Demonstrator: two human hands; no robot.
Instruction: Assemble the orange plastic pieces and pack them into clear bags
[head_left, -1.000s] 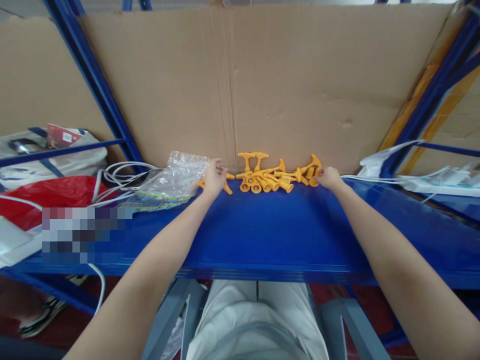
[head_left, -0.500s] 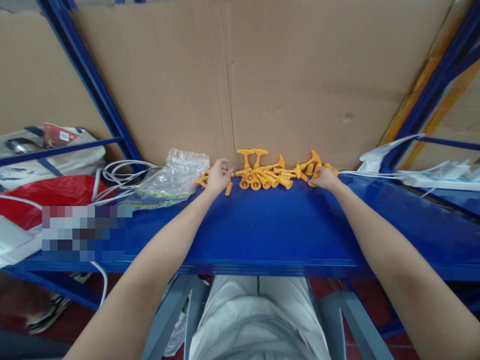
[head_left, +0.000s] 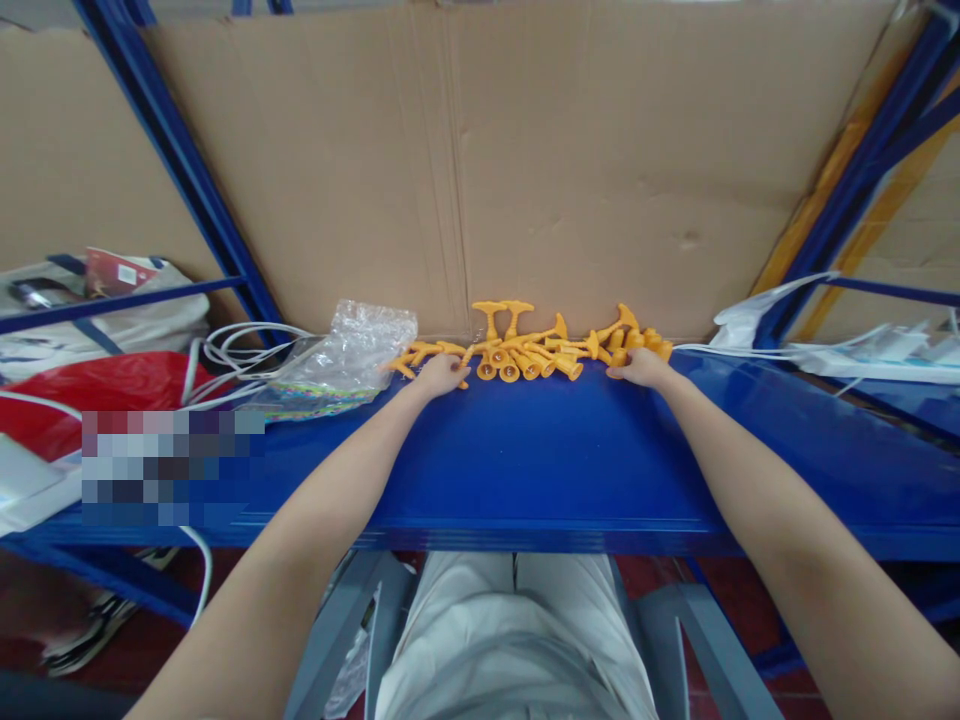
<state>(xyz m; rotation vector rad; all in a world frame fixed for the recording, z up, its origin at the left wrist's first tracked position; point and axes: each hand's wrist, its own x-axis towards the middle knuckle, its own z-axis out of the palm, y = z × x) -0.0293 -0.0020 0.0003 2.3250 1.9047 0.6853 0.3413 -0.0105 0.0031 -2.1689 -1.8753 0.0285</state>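
Observation:
Several yellow plastic pieces (head_left: 531, 368) lie in a row along the back of the blue shelf (head_left: 525, 450); some have T-shaped handles, others show cone-like round ends. My left hand (head_left: 444, 375) is at the left part of the row, its fingers closed on a yellow piece (head_left: 463, 384) that is mostly covered. At the right end, my right hand (head_left: 642, 368) has its fingers bent round the near end of another yellow piece (head_left: 616, 371). Two T-shaped pieces (head_left: 504, 312) lean at the cardboard behind the row.
Clear plastic bags (head_left: 360, 345) lie left of the row, beside white cables (head_left: 240, 345) and a red bag (head_left: 112, 395). Cardboard (head_left: 555, 150) stands behind. On the right are a white bag (head_left: 742, 325) and a power strip (head_left: 885, 360). A person's shoe (head_left: 82, 640) shows below left.
My left hand has come down and nearer to me, onto a yellow piece. My right hand has shifted slightly left and nearer, at the right-hand pieces.

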